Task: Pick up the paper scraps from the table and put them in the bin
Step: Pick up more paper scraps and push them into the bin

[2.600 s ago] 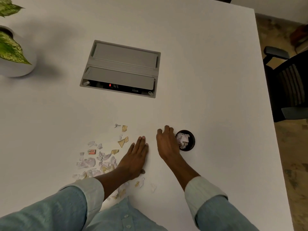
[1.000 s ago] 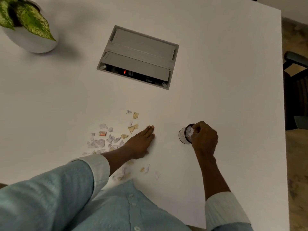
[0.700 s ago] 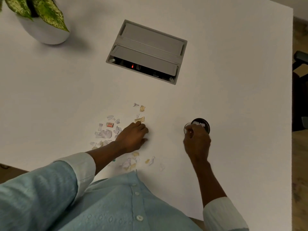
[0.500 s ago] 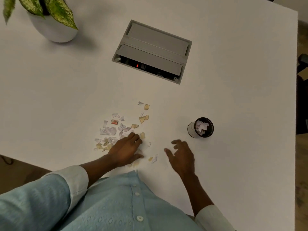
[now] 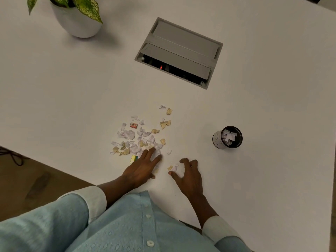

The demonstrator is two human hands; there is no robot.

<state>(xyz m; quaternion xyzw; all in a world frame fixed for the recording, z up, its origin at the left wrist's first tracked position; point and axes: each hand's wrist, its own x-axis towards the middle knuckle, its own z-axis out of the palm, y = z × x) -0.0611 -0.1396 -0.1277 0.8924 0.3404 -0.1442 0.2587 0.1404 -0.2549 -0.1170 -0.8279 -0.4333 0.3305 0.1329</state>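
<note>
1. The right hand [image 5: 187, 176] has come back from the bin [image 5: 227, 140] to the near edge of the table [image 5: 272, 106]. Half a second ago it was partway there with fingers spread. Now it curls over a small white scrap [image 5: 175, 167] with a tan bit just beside it.
2. Its grip is not closed. Thumb and fingers arch around the scrap, about to pinch, and nothing is held yet as far as can be seen.
3. The left hand [image 5: 142, 169] lies flat, fingers extended onto the near side of the pile of scraps [image 5: 140, 140]. It grasps nothing, and it has slid nearer to the person than it was a second ago.
4. The bin stands upright, well apart to the right of the pile, with white paper showing at its mouth. That fits the drop the right hand made a moment earlier.
5. Judging by this, one load is done and another pickup is starting. Most of the scraps remain on the table, so the task is far from finished.
</note>
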